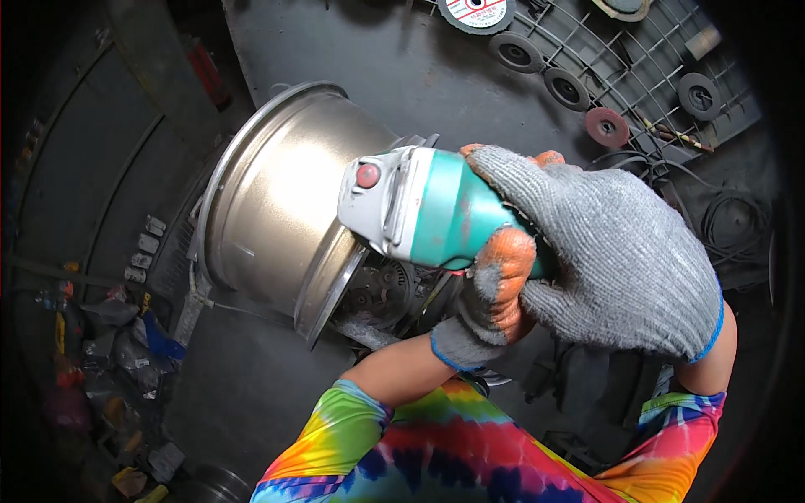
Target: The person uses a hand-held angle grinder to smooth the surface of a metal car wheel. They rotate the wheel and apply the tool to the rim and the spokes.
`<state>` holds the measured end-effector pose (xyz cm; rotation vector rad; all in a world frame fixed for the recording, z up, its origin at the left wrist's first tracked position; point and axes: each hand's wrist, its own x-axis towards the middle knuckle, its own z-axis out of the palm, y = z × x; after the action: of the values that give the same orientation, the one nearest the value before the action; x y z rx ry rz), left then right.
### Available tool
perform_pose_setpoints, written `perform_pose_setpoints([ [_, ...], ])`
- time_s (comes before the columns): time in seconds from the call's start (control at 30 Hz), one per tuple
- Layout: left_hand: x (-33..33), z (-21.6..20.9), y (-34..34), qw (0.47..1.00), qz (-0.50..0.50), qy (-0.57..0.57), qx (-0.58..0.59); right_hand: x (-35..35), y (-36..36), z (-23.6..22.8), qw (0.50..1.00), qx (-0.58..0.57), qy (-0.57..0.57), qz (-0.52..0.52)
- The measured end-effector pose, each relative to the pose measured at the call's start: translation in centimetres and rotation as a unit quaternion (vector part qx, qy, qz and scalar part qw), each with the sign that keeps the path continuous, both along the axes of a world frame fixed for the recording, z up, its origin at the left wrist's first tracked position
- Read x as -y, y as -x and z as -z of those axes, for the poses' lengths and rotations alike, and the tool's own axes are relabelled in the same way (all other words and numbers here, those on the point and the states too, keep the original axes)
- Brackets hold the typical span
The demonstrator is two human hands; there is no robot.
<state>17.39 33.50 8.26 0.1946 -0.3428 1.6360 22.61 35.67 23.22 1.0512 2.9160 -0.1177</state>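
Two gloved hands, both mine, wrap one green angle grinder [428, 210] in the head view. My right hand [604, 251], in a grey knit glove, is closed over the top and rear of the grinder's body, fingers curled round it. My left hand [495, 293], in a grey glove with orange-coated fingers, grips the same body from beneath, its thumb pressed up against the green casing. The grinder's grey metal head, with a small red button on it, points left and sits against the outer rim of a bare silver wheel rim [277, 201], which lies on its side just left of the grinder. Whether a disc is touching the metal I cannot tell; it is hidden under the tool. Above and right of the grinder, several grinding discs [537, 50] lie on a grey wire rack [654, 67]. Below the grinder, my tie-dye sleeves [470, 453] enter from the lower edge.
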Motion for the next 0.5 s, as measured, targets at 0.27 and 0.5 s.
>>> perform_pose_setpoints([
  [0.27,-6.4,8.2,-2.5,0.994,0.022,-0.104,0.012,-3.3,-0.1,-0.7,0.994,0.033,0.035,0.094],
  [0.5,-8.3,1.9,-2.1,0.989,0.066,0.086,-0.099,-7.4,-1.7,1.1,0.991,-0.003,0.054,0.126],
])
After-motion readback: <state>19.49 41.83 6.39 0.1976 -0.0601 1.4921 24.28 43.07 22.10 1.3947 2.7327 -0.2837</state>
